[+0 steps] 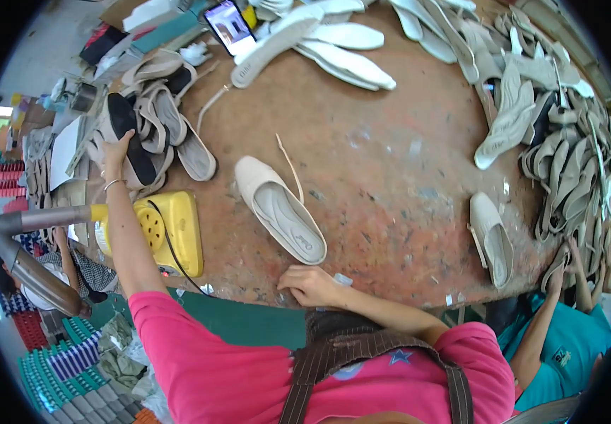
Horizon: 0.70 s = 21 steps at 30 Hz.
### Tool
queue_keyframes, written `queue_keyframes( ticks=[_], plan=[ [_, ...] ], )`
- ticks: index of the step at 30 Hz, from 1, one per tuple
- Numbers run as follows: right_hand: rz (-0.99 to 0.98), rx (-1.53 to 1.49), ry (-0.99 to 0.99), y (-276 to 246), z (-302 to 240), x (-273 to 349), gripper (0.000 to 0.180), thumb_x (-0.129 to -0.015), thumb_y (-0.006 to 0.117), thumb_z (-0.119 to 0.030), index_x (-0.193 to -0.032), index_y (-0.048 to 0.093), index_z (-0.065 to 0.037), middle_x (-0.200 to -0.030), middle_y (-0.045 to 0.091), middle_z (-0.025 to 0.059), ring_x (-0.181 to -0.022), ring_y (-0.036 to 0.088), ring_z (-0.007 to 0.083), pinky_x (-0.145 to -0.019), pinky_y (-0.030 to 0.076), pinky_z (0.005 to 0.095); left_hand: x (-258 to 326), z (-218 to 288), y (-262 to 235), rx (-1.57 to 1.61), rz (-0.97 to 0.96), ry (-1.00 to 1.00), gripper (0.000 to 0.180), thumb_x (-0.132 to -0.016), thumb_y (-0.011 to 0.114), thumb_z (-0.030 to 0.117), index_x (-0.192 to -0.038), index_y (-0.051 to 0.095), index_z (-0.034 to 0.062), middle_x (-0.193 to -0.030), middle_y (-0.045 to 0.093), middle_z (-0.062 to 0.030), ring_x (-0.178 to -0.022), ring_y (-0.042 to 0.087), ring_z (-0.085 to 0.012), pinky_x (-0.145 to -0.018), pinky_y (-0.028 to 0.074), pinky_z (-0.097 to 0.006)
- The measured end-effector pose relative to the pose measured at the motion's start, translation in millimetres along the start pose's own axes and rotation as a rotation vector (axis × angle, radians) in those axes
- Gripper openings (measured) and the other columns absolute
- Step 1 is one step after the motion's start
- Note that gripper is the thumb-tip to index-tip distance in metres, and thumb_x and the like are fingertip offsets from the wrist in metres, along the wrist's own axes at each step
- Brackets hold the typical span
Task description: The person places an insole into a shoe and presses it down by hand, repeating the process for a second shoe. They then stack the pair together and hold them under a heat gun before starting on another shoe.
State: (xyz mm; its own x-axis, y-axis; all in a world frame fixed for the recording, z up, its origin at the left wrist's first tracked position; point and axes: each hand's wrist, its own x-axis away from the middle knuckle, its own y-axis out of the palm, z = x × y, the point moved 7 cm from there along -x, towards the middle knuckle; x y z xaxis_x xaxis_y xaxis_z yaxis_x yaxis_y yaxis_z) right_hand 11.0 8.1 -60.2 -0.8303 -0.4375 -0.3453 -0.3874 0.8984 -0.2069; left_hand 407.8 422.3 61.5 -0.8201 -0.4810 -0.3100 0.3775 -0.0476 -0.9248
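My left hand (116, 147) is stretched out to the pile of beige shoes at the left, its fingers closed on a shoe with a black sole (119, 116). The sole's underside faces up, and the hand hides part of it. Close to my body, my right hand (310, 285) rests at the table's near edge with its fingers curled in and nothing visible in them. Just beyond it lies a single beige shoe (254, 177) with its grey insole showing; a thin loose strap (290, 166) sticks out from its side.
A yellow machine (181, 230) with a cable and a grey pipe stands beside my left forearm. White and beige insoles (341, 60) and a lit phone (230, 28) lie at the back. Another beige shoe (490, 237) and heaped shoe uppers (574, 169) are rightward, near a co-worker in teal (567, 346).
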Motion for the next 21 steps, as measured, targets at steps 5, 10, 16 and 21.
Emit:
queue_keyframes(
  ticks=[5, 10, 16, 21],
  plan=[
    [0.057, -0.014, 0.006, -8, 7, 0, 0.02, -0.07, 0.06, 0.003, -0.089, 0.065, -0.004, -0.086, 0.063, 0.0115, -0.083, 0.063, 0.0318, -0.072, 0.052, 0.0411, 6, 49, 14, -0.399, 0.048, -0.016, 0.108, -0.072, 0.066, 0.071, -0.141, 0.041, -0.0086, -0.138, 0.045, -0.0376, -0.136, 0.04, -0.0442, -0.112, 0.031, -0.047],
    [0.118, -0.083, 0.028, -28, 11, 19, 0.018, -0.07, 0.059, 0.0, -0.085, 0.066, -0.006, -0.082, 0.065, 0.0102, -0.08, 0.064, 0.031, -0.07, 0.052, 0.0414, 163, 145, -14, -0.007, -0.16, 0.64, 0.061, -0.091, 0.06, 0.048, -0.126, 0.061, -0.0016, -0.116, 0.065, -0.0259, -0.107, 0.063, -0.0402, -0.092, 0.048, -0.044],
    [0.643, 0.705, -0.024, -203, -77, 102, 0.025, -0.066, 0.061, 0.001, -0.087, 0.069, -0.01, -0.088, 0.068, 0.0081, -0.085, 0.065, 0.0279, -0.075, 0.052, 0.0399, 403, 141, -5, 0.367, -0.91, 0.118, 0.069, -0.093, 0.065, 0.045, -0.142, 0.041, 0.0028, -0.077, 0.066, -0.0094, -0.063, 0.064, -0.0166, -0.049, 0.048, -0.027],
    [1.064, 1.399, 0.643, -331, -118, 247, 0.037, -0.08, 0.06, 0.001, -0.117, 0.061, -0.005, -0.11, 0.063, 0.0172, -0.101, 0.057, 0.0366, -0.088, 0.047, 0.0443, 457, 133, 4, 0.582, -0.697, 0.086, 0.079, -0.091, 0.068, 0.019, -0.154, 0.022, 0.0075, -0.13, 0.057, -0.0265, -0.093, 0.068, -0.029, -0.056, 0.056, -0.033]
  ],
)
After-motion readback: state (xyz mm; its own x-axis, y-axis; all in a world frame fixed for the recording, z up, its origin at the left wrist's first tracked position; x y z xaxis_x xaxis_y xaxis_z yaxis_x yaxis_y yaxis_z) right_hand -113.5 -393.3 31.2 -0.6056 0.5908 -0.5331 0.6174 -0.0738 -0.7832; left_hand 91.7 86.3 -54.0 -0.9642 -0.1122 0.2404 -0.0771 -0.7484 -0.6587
